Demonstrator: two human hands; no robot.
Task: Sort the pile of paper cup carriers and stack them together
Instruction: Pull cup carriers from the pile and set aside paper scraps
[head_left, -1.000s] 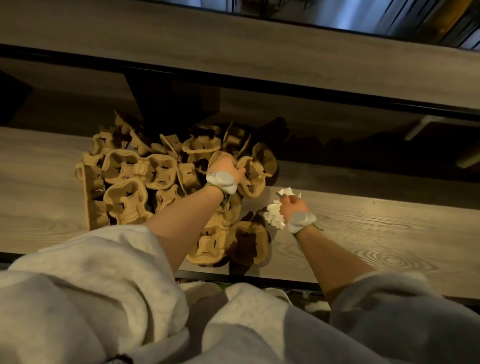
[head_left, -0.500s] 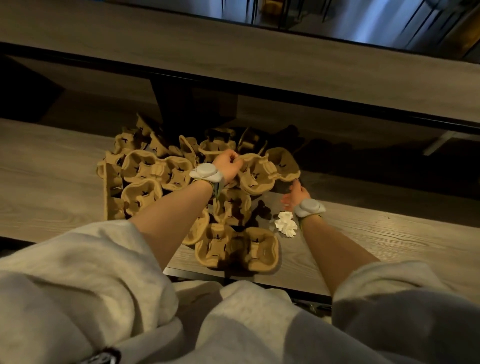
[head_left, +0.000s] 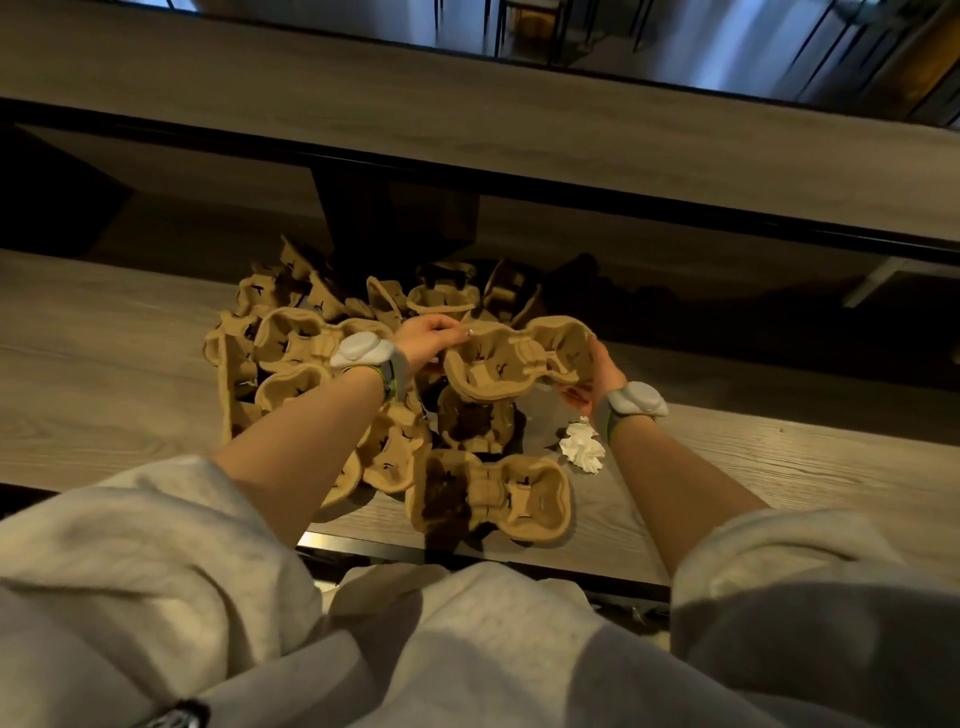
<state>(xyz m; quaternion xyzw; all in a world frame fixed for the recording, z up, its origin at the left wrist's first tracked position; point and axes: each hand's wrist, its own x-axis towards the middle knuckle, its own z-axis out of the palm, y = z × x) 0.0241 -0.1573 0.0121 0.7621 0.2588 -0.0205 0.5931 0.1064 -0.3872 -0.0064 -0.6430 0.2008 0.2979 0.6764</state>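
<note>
Both hands closed on one carrier (head_left: 514, 361), held just above the pile (head_left: 322, 358): left hand (head_left: 428, 338) pinches far-left rim, right hand (head_left: 597, 379) cups the right end. I'd keep it level (pulp flexes), nest it cups-aligned.

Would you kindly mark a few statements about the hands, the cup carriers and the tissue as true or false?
1. Both hands hold one cup carrier above the pile. True: the left hand grips its left end, the right hand its right end.
2. The crumpled white tissue is in the right hand. False: it lies on the table, beside the right wrist.
3. A two-cup carrier lies flat near the table's front edge. True.
4. The pile is already one neat stack. False: the carriers lie jumbled at many angles.
5. Both wrists are bare. False: each wears a pale band.
</note>
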